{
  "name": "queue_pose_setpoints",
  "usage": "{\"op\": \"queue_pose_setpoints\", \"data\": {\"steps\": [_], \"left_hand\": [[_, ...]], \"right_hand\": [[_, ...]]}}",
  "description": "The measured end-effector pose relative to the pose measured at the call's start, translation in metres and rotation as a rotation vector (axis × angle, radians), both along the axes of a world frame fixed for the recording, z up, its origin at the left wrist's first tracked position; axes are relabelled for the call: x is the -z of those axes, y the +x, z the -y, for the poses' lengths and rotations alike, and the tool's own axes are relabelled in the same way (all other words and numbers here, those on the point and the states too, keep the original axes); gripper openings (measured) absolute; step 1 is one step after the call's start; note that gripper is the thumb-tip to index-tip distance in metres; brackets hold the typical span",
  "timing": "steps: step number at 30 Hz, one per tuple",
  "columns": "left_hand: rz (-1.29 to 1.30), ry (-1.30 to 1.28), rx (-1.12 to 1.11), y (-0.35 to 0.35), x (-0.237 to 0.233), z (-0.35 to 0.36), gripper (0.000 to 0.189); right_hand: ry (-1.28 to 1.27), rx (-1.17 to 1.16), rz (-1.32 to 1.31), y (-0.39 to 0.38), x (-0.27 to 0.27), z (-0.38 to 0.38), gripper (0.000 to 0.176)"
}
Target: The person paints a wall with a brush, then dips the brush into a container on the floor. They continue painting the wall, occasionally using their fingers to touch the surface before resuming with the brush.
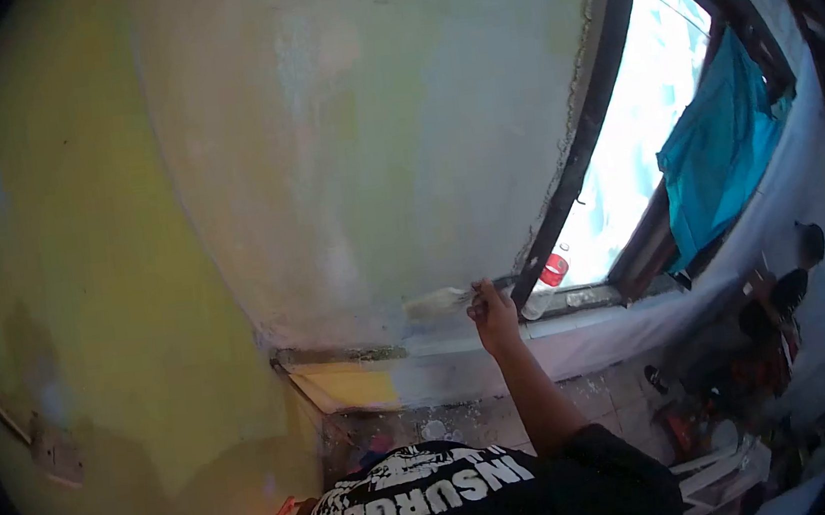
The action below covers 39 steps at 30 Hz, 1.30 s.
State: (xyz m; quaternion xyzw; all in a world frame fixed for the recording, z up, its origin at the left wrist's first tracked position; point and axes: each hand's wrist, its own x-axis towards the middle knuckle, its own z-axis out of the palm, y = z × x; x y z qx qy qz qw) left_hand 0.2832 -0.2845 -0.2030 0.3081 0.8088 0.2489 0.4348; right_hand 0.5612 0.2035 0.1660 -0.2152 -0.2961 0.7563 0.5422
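Observation:
My right hand reaches up to the wall beside the window, its fingers closed around what looks like a paintbrush. The pale bristle end points left and lies against the lower part of the patchy whitish wall, just above a ledge. Much of the handle is hidden by my fingers. Around the brush, the wall has uneven white, yellow and green patches. My left hand is out of view.
A dark-framed window is on the right, with a teal cloth hanging at it. A red-labelled container stands on the sill. A yellow-green wall is on the left. Cluttered items and a white stool-like piece are at lower right.

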Motion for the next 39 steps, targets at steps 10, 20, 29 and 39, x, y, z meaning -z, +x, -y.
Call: {"op": "queue_pose_setpoints", "data": {"steps": [10, 20, 29, 39], "left_hand": [[0.163, 0.488, -0.128, -0.054, -0.117, -0.088, 0.032], [0.157, 0.655, -0.129, -0.065, -0.324, -0.108, 0.026], [-0.194, 0.923, -0.235, -0.063, -0.400, -0.077, 0.029], [-1.391, 0.988, -0.163, -0.097, -0.374, -0.051, 0.027]], "right_hand": [[0.793, 0.047, 0.793, -0.029, -0.104, -0.034, 0.023], [1.284, -0.036, 1.055, -0.046, -0.272, -0.030, 0.021], [1.490, 0.080, 1.190, -0.065, -0.333, -0.024, 0.026], [1.791, 0.248, 0.888, -0.057, -0.349, 0.010, 0.018]]}}
